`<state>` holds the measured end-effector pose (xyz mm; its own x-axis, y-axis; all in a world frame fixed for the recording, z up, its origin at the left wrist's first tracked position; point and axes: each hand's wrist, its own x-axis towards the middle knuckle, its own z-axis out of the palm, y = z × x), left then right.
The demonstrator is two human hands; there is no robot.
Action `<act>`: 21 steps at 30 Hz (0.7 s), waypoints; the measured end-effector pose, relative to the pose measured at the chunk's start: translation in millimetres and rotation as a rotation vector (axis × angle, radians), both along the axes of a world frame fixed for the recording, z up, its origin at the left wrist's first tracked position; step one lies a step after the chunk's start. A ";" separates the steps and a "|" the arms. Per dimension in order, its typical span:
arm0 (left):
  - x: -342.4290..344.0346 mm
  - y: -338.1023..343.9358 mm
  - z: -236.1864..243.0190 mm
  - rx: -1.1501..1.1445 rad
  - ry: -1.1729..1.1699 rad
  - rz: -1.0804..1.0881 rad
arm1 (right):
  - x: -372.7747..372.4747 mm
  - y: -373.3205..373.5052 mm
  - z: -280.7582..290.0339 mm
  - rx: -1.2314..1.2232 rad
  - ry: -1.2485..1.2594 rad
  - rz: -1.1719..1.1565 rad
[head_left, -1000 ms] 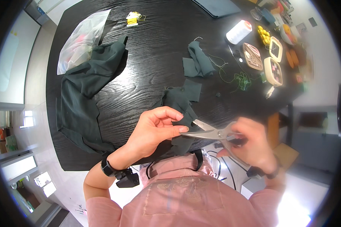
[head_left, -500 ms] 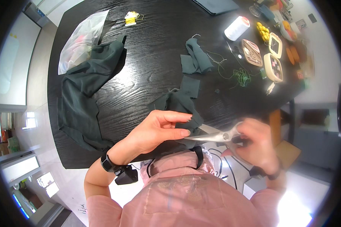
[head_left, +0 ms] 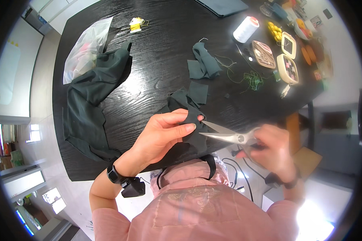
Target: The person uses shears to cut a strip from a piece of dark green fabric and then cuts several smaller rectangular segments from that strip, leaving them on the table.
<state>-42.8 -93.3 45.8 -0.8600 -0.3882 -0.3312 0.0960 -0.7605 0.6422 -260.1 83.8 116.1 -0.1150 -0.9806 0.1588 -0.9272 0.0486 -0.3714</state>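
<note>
Dark green cloth (head_left: 196, 138) is bunched up in front of the person, at the near edge of the black counter (head_left: 149, 68). The left hand (head_left: 161, 129) pinches it between thumb and fingers, with a red fingertip peeking out by the cloth's right side. It looks like this pinch is there to make the floppy cloth steady near the blades. The right hand (head_left: 271, 144) is curled around the handles of the silver scissors (head_left: 240, 138); it is a bit blurry, so I cannot tell just where each finger sits. The two blades are spread apart, and both tips are right by the cloth's right edge. I cannot tell if the tips touch it. The cloth is wrinkly, but its long way seems to go from the far side down toward the person's lap, leaning a little to the right. The scissors lie across that way, pointing left and a little away from the person. A small square scrap (head_left: 198, 94) lies by the far end of the cloth. A folded green piece (head_left: 205, 60) lies past that, and a big green cloth (head_left: 88, 90) lies off to the left, maybe to leave room for the hands.
</note>
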 end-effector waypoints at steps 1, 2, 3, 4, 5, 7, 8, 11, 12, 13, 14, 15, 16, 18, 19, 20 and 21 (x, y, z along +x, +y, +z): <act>-0.2 -1.1 1.5 0.001 -0.001 -0.001 | -0.6 -1.1 -0.1 0.001 -0.001 -0.001; 0.2 -1.0 2.9 -0.001 -0.020 -0.004 | -0.9 -0.9 -0.5 -0.017 0.005 -0.002; 0.4 -0.8 3.6 -0.002 -0.038 -0.008 | -1.2 -0.7 -0.7 -0.034 0.011 -0.005; 0.4 -0.2 2.9 -0.004 -0.037 -0.010 | -2.2 0.0 -0.5 -0.035 0.012 -0.006; 0.7 0.5 2.2 -0.037 -0.016 0.014 | -3.9 0.3 0.2 -0.032 0.033 0.006; 0.5 0.6 2.3 -0.072 0.005 0.037 | -5.1 -0.3 1.9 -0.030 0.055 0.016; 0.4 0.1 2.9 -0.074 0.003 0.037 | -4.9 -1.3 3.1 -0.039 0.052 0.013; 0.4 -0.7 1.9 -0.079 -0.004 0.039 | -5.9 -1.2 3.7 -0.039 0.051 0.004; 0.3 -0.8 0.7 -0.081 -0.008 0.043 | -6.1 -0.6 3.6 -0.029 0.055 -0.003; 0.5 -1.0 -0.3 -0.080 -0.007 0.040 | -5.9 -0.7 3.9 -0.028 0.056 -0.006; 1.3 -1.5 -0.4 -0.061 -0.008 0.045 | -5.5 -1.6 4.7 -0.028 0.047 0.004; 1.8 -1.8 -0.6 -0.042 -0.009 0.049 | -5.3 -2.1 5.1 -0.027 0.038 0.014; 1.9 -1.9 -0.9 -0.042 -0.010 0.048 | -5.4 -2.0 4.5 -0.028 0.037 0.013; 1.7 -2.7 -2.2 0.046 -0.074 0.060 | -5.7 -1.4 1.7 -0.037 0.040 0.002; 1.5 -2.6 -2.3 0.046 -0.074 0.058 | -7.1 0.8 0.9 -0.038 0.040 0.000; 1.4 -2.1 -1.9 0.045 -0.096 0.070 | -9.7 4.4 0.2 -0.034 0.050 0.003; 1.2 -1.9 -1.6 0.043 -0.118 0.082 | -10.8 6.7 -0.3 -0.031 0.061 0.005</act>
<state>-41.6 -95.2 44.3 -0.7802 -0.4389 -0.4457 0.0852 -0.7803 0.6195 -270.9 90.5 115.8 -0.0999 -0.9756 0.1954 -0.9482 0.0338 -0.3158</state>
